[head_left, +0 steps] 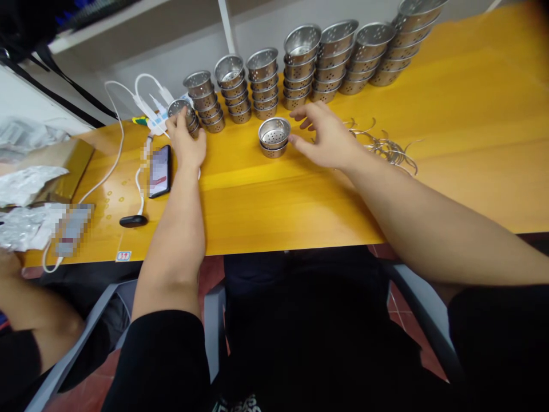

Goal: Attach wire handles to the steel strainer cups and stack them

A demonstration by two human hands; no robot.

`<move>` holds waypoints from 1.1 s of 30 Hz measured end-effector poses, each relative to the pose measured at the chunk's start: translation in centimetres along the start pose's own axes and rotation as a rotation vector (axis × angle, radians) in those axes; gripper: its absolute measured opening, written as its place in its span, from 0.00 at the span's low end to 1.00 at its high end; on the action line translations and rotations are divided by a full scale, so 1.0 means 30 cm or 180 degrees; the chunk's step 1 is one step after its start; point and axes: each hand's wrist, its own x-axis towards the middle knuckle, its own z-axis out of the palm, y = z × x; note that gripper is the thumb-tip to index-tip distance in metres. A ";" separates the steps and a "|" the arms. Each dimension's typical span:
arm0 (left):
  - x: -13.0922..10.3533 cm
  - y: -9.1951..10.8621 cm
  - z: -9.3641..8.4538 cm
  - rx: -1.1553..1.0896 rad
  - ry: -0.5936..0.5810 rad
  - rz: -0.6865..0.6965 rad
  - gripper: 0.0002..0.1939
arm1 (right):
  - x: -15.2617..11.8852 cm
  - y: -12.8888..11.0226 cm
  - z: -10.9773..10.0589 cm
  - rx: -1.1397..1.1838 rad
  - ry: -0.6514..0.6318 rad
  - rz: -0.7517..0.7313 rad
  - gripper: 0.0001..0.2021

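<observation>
Two nested perforated metal cups stand on the yellow table, at its middle. My right hand is just to their right, fingers apart and nothing in it, its thumb close to the cups' rim. Over at the left, my left hand has its fingers on a short stack of metal cups, partly hiding it. Several taller stacks of like cups, among them one at the left and one in the middle, line the back. Behind my right hand lies a loose pile of thin curved metal pieces.
A phone, white cables and a small black device lie left of my left forearm. Farther left are a cardboard box, plastic wrapping and another person's arm. A shelf edge runs above the back.
</observation>
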 end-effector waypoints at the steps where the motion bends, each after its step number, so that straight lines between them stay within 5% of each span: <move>1: 0.004 -0.007 0.000 0.0003 0.0109 -0.0028 0.37 | 0.001 0.000 0.000 0.0009 -0.0003 0.0000 0.31; 4: 0.019 -0.038 -0.002 0.0111 0.0261 -0.0088 0.41 | 0.002 0.000 0.001 0.0011 -0.0018 -0.0015 0.31; 9: 0.019 -0.048 -0.022 0.0473 0.0268 0.0006 0.62 | 0.002 -0.001 0.002 -0.0010 -0.0060 -0.0017 0.31; 18: 0.006 -0.011 -0.039 0.0356 0.0067 -0.0198 0.26 | 0.000 -0.003 0.000 0.0062 -0.0097 -0.0016 0.31; 26: -0.023 0.054 -0.042 0.0514 0.0494 -0.0282 0.26 | 0.000 -0.002 0.000 0.0028 -0.0106 -0.0043 0.30; 33: -0.003 0.031 -0.043 0.0438 0.0225 0.0034 0.38 | 0.001 -0.011 -0.006 0.0077 -0.0135 -0.0049 0.32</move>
